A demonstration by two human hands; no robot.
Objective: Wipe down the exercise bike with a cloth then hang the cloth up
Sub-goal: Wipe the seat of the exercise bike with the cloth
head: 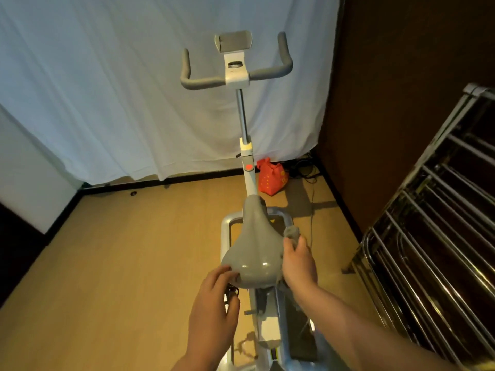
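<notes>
Fingers (290, 246) of the right hand (298, 259) curl around a grey cloth (290, 232), pressing it against the saddle (251, 250) edge of the exercise bike (245, 145). Left hand (214, 295) fingers, loosely spread, touch the saddle's rear rim, holding nothing. A metal rack (428, 223) stands well right of the fingers.

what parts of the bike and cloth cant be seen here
Head view only:
- cloth: mostly hidden under the right hand; only a bunched end shows.
- bike base: cut off by the bottom edge and covered by both arms.
- left hand fingertips: tucked under the seat.
- drying rack: cut off at the right edge.
</notes>
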